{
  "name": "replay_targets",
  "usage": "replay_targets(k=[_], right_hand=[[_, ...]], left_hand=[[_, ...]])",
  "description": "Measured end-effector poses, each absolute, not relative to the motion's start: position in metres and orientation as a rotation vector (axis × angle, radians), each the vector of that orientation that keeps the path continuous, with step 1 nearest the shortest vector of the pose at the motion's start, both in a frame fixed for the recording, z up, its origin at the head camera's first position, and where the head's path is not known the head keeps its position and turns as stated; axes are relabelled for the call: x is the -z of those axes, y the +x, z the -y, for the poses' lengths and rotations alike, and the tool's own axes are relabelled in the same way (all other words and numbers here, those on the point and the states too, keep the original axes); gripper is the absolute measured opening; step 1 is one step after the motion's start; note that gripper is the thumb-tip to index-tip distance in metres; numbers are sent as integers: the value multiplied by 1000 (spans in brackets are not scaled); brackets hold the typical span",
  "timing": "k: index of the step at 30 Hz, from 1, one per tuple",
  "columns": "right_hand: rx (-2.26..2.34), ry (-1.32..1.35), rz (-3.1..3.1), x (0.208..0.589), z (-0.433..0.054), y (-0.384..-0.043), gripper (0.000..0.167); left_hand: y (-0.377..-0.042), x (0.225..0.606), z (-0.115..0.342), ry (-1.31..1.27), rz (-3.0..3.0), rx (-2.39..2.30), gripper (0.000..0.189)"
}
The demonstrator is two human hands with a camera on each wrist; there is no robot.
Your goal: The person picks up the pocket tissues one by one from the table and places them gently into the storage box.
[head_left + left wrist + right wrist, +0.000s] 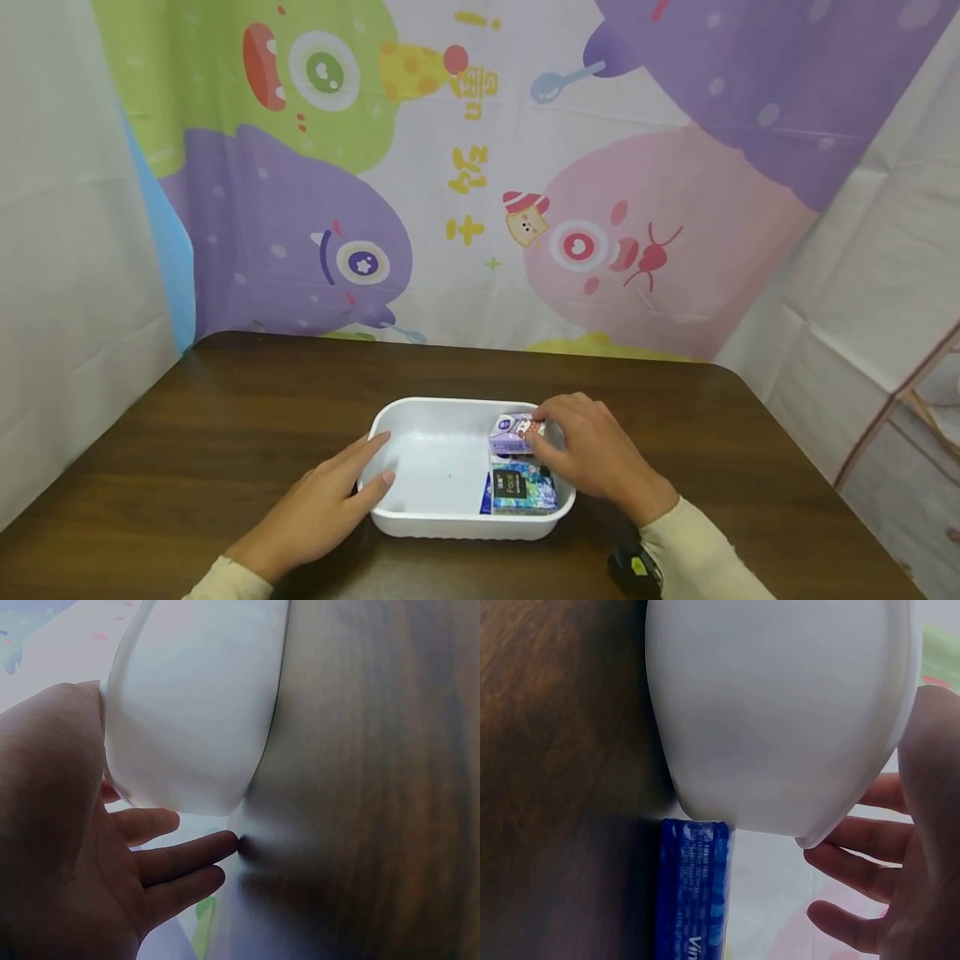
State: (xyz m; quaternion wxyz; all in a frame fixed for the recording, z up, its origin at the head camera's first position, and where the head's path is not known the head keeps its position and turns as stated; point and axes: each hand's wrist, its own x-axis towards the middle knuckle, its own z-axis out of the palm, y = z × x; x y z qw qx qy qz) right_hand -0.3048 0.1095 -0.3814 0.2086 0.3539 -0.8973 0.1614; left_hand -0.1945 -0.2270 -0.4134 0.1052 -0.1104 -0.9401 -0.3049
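Note:
In the head view a white plastic tray [442, 525] stands on the brown table. Its right side holds a purple tissue pack [512, 445] at the back and a colourful tissue pack with a black label [536, 492] at the front. A sliver of blue packaging [486, 493] shows beside the front pack. My right hand [596, 450] reaches over the right rim, thumb and forefinger pinching the purple pack's right end. At the left rim my left hand [322, 504] rests with thumb and forefinger over the edge; its other fingers are straight outside the tray [191, 712].
The right wrist view shows a blue pack [694, 892] on the table [562, 787], close against the tray's outer wall. A cartoon-printed curtain [450, 292] hangs behind the table. A black device [633, 571] sits by the right sleeve.

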Motion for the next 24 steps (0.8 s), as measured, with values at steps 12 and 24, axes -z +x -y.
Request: replay_targets(k=[12, 24], right_hand=[[-391, 1023, 2467, 382, -112, -302, 21], [-355, 1019, 2457, 383, -111, -303, 17]], left_hand=[[-192, 415, 225, -328, 2764, 903, 59], [-193, 413, 225, -335, 2744, 890, 57]])
